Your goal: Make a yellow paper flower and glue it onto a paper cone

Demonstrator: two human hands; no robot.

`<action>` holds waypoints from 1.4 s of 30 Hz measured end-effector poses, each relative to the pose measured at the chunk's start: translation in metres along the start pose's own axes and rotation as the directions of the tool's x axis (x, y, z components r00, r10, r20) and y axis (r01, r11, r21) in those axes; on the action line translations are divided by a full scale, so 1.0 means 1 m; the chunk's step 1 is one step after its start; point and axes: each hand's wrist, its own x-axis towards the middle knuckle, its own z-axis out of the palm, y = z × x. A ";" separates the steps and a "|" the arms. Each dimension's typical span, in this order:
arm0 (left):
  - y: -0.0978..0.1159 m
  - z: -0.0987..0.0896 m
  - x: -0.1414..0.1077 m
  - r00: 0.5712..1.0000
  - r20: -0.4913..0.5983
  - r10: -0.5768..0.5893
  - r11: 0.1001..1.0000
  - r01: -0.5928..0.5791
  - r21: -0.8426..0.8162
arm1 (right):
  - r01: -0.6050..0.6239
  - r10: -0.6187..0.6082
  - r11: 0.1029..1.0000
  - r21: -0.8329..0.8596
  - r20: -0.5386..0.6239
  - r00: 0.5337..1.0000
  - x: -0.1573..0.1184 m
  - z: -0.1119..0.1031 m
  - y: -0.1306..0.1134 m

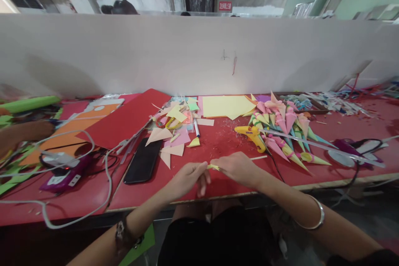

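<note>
My left hand (pixel 189 178) and my right hand (pixel 237 168) meet over the front of the red table, fingertips close together. Between them is a small rolled piece of yellow paper (pixel 213 167), pinched from both sides. Past my right hand a thin pale stick (pixel 259 158) sticks out; whether I hold it or it lies on the table I cannot tell. A yellow glue gun (pixel 253 136) with a long clear glue stick lies beyond my right hand. To its right is a pile of coloured paper cones (pixel 285 126). A black phone (pixel 143 161) lies left of my left hand.
Paper scraps (pixel 174 133), a marker (pixel 196 128) and yellow sheets (pixel 227 106) lie further back. Red card (pixel 131 116) and a purple power strip (pixel 67 174) with white cables (pixel 109 174) are at left. Another person's hand (pixel 25 135) shows there. A white partition (pixel 187 54) stands behind.
</note>
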 end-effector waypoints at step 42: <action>-0.021 -0.006 0.000 0.975 0.194 -0.106 0.992 0.118 -0.051 | 0.222 -0.397 0.881 -0.418 -0.399 0.827 -0.001 0.023 -0.003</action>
